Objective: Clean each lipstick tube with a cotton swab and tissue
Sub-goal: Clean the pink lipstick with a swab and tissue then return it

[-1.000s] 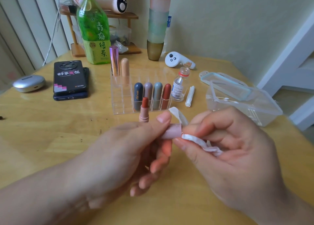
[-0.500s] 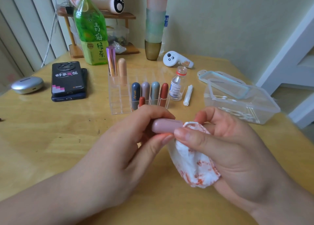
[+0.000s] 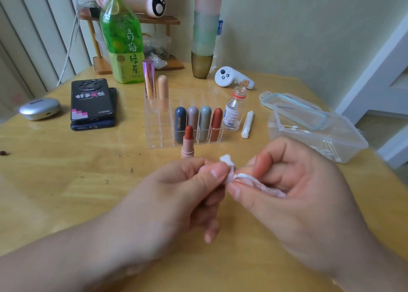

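Note:
My left hand (image 3: pixel 176 194) grips a pink lipstick cap (image 3: pixel 229 177), almost wholly hidden by my thumb and fingers. My right hand (image 3: pixel 293 188) pinches a white tissue (image 3: pixel 249 179) against the cap's end; a corner of the tissue sticks up above my left thumb. An uncapped red lipstick (image 3: pixel 188 142) stands upright on the table just beyond my hands. Behind it a clear organiser (image 3: pixel 159 124) holds several capped lipsticks (image 3: pixel 198 124). Cotton swabs (image 3: pixel 293 128) lie in an open clear box.
A small clear bottle (image 3: pixel 234 108) and a white stick (image 3: pixel 247 124) sit right of the organiser. The swab box (image 3: pixel 344 141) stands at the right. Two stacked phones (image 3: pixel 91 104), a silver case (image 3: pixel 39 108), a green tea bottle (image 3: pixel 122 40) and a white controller (image 3: pixel 234 78) lie further back.
The stained tissue that hung open under the cap is now bunched tight in my right hand. The pink cap, plainly visible before, is nearly covered by my left fingers.

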The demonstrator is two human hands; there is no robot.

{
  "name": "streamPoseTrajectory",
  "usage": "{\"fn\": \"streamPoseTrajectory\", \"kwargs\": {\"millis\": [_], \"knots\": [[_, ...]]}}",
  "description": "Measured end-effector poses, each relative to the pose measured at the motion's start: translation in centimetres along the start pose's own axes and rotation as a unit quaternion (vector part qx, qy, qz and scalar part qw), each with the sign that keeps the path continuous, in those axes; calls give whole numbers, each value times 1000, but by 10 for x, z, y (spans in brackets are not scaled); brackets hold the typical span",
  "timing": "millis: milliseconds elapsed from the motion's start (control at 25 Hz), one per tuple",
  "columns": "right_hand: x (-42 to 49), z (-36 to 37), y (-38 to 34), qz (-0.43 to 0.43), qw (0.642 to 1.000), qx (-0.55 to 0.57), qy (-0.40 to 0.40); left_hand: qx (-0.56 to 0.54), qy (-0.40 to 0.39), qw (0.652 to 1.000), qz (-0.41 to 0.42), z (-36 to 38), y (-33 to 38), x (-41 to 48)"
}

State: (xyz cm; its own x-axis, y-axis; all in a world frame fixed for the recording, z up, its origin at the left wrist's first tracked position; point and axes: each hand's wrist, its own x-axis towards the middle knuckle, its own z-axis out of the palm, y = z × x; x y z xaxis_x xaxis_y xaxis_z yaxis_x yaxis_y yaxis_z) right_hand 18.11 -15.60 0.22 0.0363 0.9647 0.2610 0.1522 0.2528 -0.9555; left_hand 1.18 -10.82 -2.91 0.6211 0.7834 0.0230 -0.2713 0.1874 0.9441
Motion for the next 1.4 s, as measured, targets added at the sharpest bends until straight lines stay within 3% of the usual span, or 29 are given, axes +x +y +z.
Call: {"fn": "streamPoseTrajectory", "kwargs": {"millis": [80, 160, 240, 320, 440, 560, 640, 720, 760, 840, 880, 920, 960, 1040, 1120, 1280, 1400], "knots": [[1, -5, 1, 100, 990, 83, -49, 191, 18, 975, 109, -6, -3, -3], [5, -9, 0, 166, 967, 184, -51, 376, 30, 900, 219, -12, -1, -6], [8, -10, 1, 164, 963, 207, -47, 447, 32, 853, 268, -14, 3, -8], [7, -8, 0, 100, 984, 142, -46, 410, 35, 878, 245, -11, 4, -6], [2, -4, -3, -36, 998, 54, -7, 198, 25, 971, 130, -7, 6, -4], [-4, 0, 2, -102, 994, -34, 9, 94, -13, 995, -9, -5, 5, 0], [-3, 1, 1, -69, 997, -35, 2, 41, -15, 999, -20, -4, 4, 1], [2, -2, 0, 31, 999, 28, -19, 128, -1, 991, 42, -6, 3, -1], [4, -4, 0, 93, 991, 80, -45, 250, 12, 963, 96, -7, 3, -2], [6, -10, 3, 199, 949, 234, -73, 457, 61, 859, 224, -6, 5, -3], [7, -13, 6, 227, 924, 300, -65, 498, 88, 817, 276, -4, 7, -2], [10, -15, 7, 241, 909, 335, -52, 507, 107, 800, 301, -1, 9, -1], [13, -17, 10, 249, 903, 348, -34, 477, 120, 815, 307, 2, 10, 1], [21, -21, 15, 253, 901, 353, 12, 276, 92, 926, 239, 0, 6, 6], [27, -24, 15, 250, 898, 359, 41, 115, 40, 984, 131, -6, 0, 7], [22, -21, 10, 250, 902, 353, 7, 20, -18, 999, 36, -8, -5, 5], [18, -15, 6, 206, 930, 304, 13, -5, -9, 1000, 8, -6, 0, 3]]}}
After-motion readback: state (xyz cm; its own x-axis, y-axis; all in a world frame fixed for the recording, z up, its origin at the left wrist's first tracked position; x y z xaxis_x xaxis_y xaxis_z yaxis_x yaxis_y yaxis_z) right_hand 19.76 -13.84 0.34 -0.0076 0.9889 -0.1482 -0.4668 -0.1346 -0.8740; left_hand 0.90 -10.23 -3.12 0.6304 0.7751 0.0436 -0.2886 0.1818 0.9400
